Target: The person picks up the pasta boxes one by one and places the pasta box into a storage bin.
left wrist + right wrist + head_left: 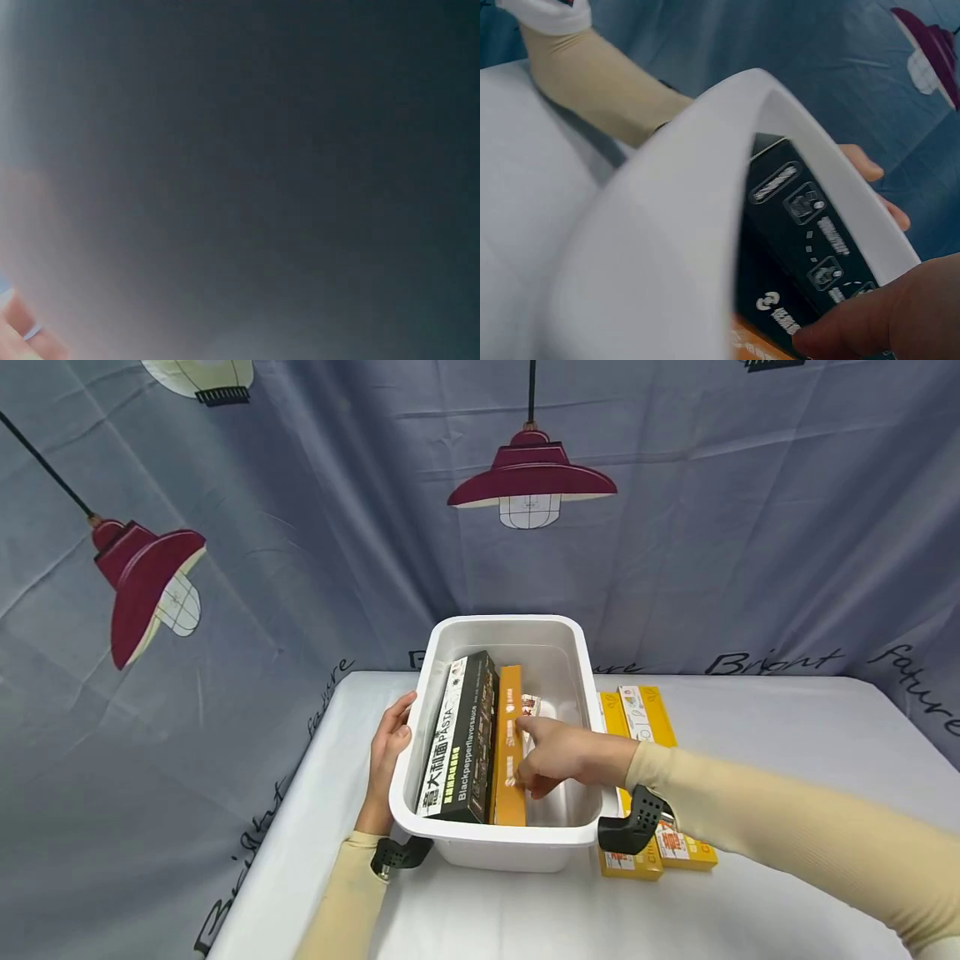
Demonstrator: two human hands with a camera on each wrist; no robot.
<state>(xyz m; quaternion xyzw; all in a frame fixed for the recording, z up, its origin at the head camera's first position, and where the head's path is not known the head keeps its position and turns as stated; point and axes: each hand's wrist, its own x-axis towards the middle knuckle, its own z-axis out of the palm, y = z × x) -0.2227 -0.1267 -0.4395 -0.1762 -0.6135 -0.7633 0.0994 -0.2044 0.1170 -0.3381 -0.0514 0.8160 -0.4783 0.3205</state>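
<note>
A white plastic bin [517,833] stands on the table. Inside it, along the left wall, is a black-and-white pasta box [472,752] on its edge. Against that box's right side leans a slim orange box [510,802]. My right hand [566,752] reaches into the bin from the right, its fingers touching the orange box. A small red-and-white packet [531,703] is partly hidden behind this hand. Outside the bin, my left hand [385,760] rests against the left wall, fingers extended. The left wrist view is mostly dark; only bits of fingers [22,322] show at its corner.
Yellow boxes [660,718] lie on the white-covered table [780,752] to the right of the bin, partly under my right forearm. A grey-blue curtain [337,543] printed with lamps and lettering hangs behind and to the left of the table.
</note>
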